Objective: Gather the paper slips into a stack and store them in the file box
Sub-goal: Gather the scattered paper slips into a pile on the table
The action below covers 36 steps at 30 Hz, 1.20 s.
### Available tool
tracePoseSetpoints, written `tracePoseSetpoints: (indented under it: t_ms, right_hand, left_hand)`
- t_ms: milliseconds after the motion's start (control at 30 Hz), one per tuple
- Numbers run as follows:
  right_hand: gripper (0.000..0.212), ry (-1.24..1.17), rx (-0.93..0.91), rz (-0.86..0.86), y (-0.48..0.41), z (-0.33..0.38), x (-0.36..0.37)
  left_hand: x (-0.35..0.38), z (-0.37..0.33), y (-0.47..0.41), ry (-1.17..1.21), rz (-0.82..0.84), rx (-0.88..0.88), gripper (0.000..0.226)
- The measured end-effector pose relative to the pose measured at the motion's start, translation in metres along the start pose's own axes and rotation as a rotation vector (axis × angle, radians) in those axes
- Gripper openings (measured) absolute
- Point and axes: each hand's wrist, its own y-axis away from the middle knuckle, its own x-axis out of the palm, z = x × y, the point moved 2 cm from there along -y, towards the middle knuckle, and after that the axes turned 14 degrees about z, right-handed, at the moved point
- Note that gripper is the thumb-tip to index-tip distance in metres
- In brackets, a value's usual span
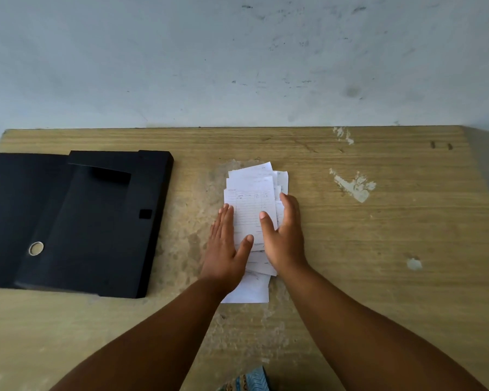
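Observation:
A loose pile of white paper slips [251, 193] lies on the wooden table, roughly in the middle, with edges fanned out at the far end and near end. My left hand [226, 246] rests flat against the pile's left side, fingers straight and thumb lying on the top slip. My right hand [284, 232] presses against the pile's right side, fingers curved along its edge and thumb on the top slip. The black file box [96, 221] lies open on the table to the left of the pile, its lid spread out further left.
The wooden table [378, 249] has worn, chipped patches and ends at a pale wall [237, 66] at the back. Its right edge runs diagonally at the far right. A metal ring [36, 248] sits in the box spine. A patterned cloth [249, 380] shows at the bottom.

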Motion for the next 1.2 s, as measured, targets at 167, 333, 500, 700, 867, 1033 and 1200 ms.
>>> tracePoseSetpoints:
  t_ms: [167,333,500,700,867,1033,1200]
  right_hand:
    - [0.063,0.163,0.215,-0.198,-0.002,0.011,-0.010]
    - [0.086,0.139,0.365,-0.054,-0.005,0.018,-0.008]
    - [0.082,-0.065,0.493,-0.034,-0.011,0.024,-0.004]
    - [0.068,0.086,0.581,-0.048,-0.005,0.035,0.007]
    - [0.090,-0.061,0.585,-0.098,-0.006,0.040,0.010]
    - [0.092,-0.264,0.604,-0.128,-0.005,0.041,0.000]
    - [0.057,-0.360,0.598,-0.057,-0.002,0.042,-0.003]
  left_hand:
    - [-0.001,0.013,-0.004,-0.419,0.088,-0.021,0.080]
    - [0.006,0.019,-0.004,-0.615,0.117,-0.059,0.079]
    - [0.004,0.019,-0.005,-0.612,0.146,-0.062,0.081]
    - [0.000,0.013,-0.005,-0.566,0.162,-0.070,0.079]
    - [0.000,0.012,-0.006,-0.565,0.188,-0.091,0.079]
    - [-0.001,0.017,-0.007,-0.535,0.203,-0.083,0.076]
    - [-0.004,0.020,-0.008,-0.502,0.226,-0.067,0.076]
